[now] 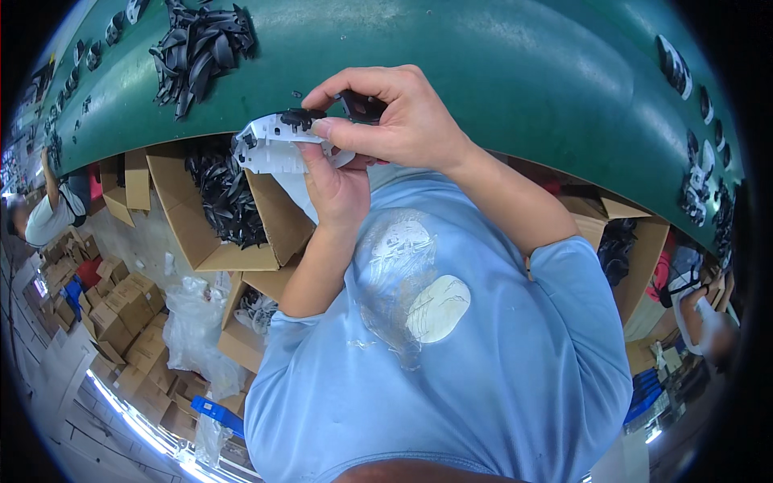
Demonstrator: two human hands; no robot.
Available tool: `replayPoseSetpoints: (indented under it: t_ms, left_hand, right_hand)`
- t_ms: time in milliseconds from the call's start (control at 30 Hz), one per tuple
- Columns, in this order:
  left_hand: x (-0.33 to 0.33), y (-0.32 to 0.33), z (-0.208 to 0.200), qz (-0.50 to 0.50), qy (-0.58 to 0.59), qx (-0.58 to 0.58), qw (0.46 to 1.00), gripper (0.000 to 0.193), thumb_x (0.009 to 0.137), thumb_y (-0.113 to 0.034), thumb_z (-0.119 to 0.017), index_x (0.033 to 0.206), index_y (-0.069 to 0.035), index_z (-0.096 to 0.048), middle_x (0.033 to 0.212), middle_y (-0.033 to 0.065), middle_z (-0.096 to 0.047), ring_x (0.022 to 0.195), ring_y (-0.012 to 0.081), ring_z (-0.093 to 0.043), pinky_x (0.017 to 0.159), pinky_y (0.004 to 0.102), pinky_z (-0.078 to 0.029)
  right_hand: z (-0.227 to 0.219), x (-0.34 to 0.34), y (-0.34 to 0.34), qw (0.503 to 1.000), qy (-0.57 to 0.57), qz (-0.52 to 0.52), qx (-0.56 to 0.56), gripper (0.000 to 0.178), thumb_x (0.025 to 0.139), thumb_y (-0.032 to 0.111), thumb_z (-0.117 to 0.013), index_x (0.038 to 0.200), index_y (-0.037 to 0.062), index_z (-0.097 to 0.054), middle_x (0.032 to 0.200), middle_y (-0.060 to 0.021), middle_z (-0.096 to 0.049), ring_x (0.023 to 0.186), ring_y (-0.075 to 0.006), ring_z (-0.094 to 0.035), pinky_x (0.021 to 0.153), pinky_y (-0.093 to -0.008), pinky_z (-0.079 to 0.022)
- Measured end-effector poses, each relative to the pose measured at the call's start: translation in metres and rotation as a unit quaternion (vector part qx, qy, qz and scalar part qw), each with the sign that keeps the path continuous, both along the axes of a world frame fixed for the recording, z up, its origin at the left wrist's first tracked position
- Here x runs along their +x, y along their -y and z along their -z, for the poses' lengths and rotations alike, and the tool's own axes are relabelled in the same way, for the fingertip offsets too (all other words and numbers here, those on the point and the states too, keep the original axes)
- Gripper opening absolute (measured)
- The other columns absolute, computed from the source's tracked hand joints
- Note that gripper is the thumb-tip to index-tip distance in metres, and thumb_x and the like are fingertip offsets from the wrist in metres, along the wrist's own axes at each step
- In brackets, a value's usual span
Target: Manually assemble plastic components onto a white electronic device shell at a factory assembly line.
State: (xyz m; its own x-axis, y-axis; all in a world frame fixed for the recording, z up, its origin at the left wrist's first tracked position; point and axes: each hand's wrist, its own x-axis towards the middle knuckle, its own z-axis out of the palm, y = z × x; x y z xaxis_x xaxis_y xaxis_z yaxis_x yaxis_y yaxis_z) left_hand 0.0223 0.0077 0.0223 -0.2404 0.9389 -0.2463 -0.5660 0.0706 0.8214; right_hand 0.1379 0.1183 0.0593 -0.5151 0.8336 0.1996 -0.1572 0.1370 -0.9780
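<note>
My left hand (pixel 338 189) is closed on a white plastic shell (pixel 270 153), gripping its lower edge near my body. The shell is curved, with small slots and dark spots along its top. My right hand (pixel 419 121) pinches a small black plastic piece (pixel 298 117) against the shell's upper edge between thumb and forefinger. A second, glossy black piece (pixel 362 106) sits within the curl of my right fingers; how it is held is partly hidden. Just beyond the hands, a tiny black bit (pixel 296 94) lies on the green work surface (pixel 483 64).
A heap of curved black plastic parts (pixel 205 48) lies at the far left. More black and white pieces (pixel 696 177) line the right side. Below the table edge stands a cardboard box (pixel 181 213) of black parts. Other people (pixel 56 213) work at both sides.
</note>
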Motion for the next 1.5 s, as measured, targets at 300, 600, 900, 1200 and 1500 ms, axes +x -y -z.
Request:
replayPoseSetpoints:
  t_ms: [300, 600, 900, 1200, 1500]
  left_hand:
    - [0.000, -0.002, 0.002, 0.001, 0.010, 0.015, 1.000, 0.058, 0.104, -0.064, -0.041, 0.142, -0.021, -0.048, 0.136, -0.0018, -0.056, 0.130, 0.0146, -0.053, 0.110, 0.0371, -0.045]
    - [-0.003, -0.006, 0.004, -0.017, -0.033, 0.017, 0.999, 0.054, 0.105, -0.061, -0.041, 0.139, -0.018, -0.048, 0.129, -0.0001, -0.057, 0.120, 0.0157, -0.059, 0.098, 0.0362, -0.054]
    - [0.004, -0.005, 0.001, -0.047, -0.007, 0.004, 0.999, 0.053, 0.105, -0.060, -0.041, 0.135, -0.017, -0.048, 0.124, -0.0013, -0.055, 0.115, 0.0131, -0.058, 0.097, 0.0349, -0.053]
    - [-0.005, -0.002, 0.015, -0.039, -0.065, 0.021, 0.997, 0.053, 0.106, -0.058, -0.040, 0.138, -0.016, -0.047, 0.133, -0.0002, -0.055, 0.128, 0.0145, -0.053, 0.109, 0.0355, -0.046]
    - [-0.008, -0.001, 0.023, -0.061, -0.041, 0.016, 0.997, 0.050, 0.108, -0.051, -0.043, 0.138, -0.011, -0.042, 0.116, 0.0047, -0.057, 0.100, 0.0158, -0.060, 0.083, 0.0324, -0.054]
  right_hand:
    - [0.007, 0.001, -0.002, 1.000, -0.003, -0.017, -0.002, 0.027, 0.082, 0.025, -0.076, 0.103, 0.0075, -0.078, 0.078, -0.0062, -0.073, 0.061, -0.0128, -0.065, 0.057, -0.0245, -0.050]
    - [0.006, 0.003, 0.000, 0.999, -0.015, -0.036, -0.036, 0.019, 0.091, 0.009, -0.073, 0.108, 0.0012, -0.074, 0.078, -0.0030, -0.072, 0.057, -0.0044, -0.060, 0.052, -0.0209, -0.049]
    - [0.009, -0.001, 0.006, 0.992, -0.060, -0.039, -0.103, 0.021, 0.094, 0.010, -0.073, 0.113, 0.0008, -0.072, 0.080, -0.0015, -0.070, 0.057, -0.0035, -0.059, 0.049, -0.0199, -0.047]
    - [0.019, -0.007, 0.002, 0.997, -0.024, 0.004, 0.076, 0.020, 0.087, 0.012, -0.079, 0.105, 0.0044, -0.077, 0.097, -0.0064, -0.077, 0.076, -0.0109, -0.069, 0.067, -0.0255, -0.055]
    - [0.013, -0.003, -0.007, 0.994, 0.008, -0.070, 0.081, 0.021, 0.084, 0.014, -0.080, 0.102, 0.0044, -0.078, 0.110, -0.0111, -0.073, 0.092, -0.0199, -0.071, 0.082, -0.0331, -0.057]
